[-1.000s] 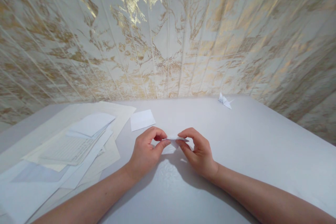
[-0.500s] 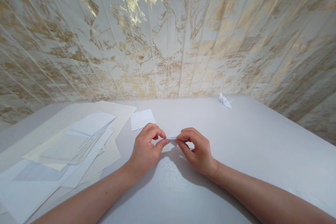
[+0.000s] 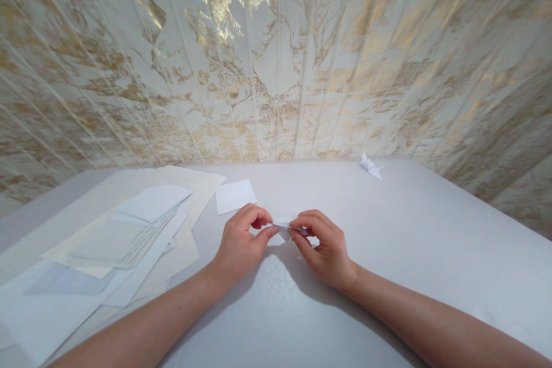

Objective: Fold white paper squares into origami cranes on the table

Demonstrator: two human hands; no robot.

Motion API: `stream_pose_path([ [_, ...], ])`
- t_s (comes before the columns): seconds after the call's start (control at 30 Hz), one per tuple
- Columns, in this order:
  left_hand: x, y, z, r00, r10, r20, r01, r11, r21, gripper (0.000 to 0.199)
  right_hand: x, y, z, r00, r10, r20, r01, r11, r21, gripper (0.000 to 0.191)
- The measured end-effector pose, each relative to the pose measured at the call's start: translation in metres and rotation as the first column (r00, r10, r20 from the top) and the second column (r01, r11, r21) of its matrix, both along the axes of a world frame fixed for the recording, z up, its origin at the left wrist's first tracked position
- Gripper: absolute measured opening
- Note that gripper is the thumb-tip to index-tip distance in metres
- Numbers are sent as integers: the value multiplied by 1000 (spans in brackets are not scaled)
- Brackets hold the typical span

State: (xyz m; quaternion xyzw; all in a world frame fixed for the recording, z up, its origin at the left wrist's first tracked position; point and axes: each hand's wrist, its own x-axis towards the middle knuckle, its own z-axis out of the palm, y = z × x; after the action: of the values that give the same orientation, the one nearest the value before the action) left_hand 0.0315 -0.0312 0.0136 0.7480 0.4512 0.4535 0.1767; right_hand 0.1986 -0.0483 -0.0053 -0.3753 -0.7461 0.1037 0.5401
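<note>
Between my two hands is a small piece of folded white paper (image 3: 283, 225), held just above the table. My left hand (image 3: 245, 234) pinches its left end between thumb and forefinger. With thumb and fingers, my right hand (image 3: 319, 244) grips the right end. A pale flap of the paper points downward in the gap between the hands, and both ends are partly hidden by fingertips. Just beyond my left hand lies a white square of paper (image 3: 236, 196), flat on the table.
A white origami crane (image 3: 371, 167) stands at the back right of the white table (image 3: 414, 241). On the left are spread loose sheets, several envelopes and a lined paper (image 3: 116, 241). Behind the table rises a wall with gold-patterned covering (image 3: 276, 69).
The folded paper has tilted and opened slightly between my fingers, showing more of its lower flap. My hands have barely moved.
</note>
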Motion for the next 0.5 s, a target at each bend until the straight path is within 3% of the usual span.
stream_pose_path([
  [0.17,0,0,-1,1000,-23,10,24,998,-61,12,-1,0,-1,1000,8,-8,-8,1000,-1,11],
  [0.5,-2,1,0,998,-50,-32,55,980,192,12,-3,3,0,999,-19,-47,17,999,-43,7],
])
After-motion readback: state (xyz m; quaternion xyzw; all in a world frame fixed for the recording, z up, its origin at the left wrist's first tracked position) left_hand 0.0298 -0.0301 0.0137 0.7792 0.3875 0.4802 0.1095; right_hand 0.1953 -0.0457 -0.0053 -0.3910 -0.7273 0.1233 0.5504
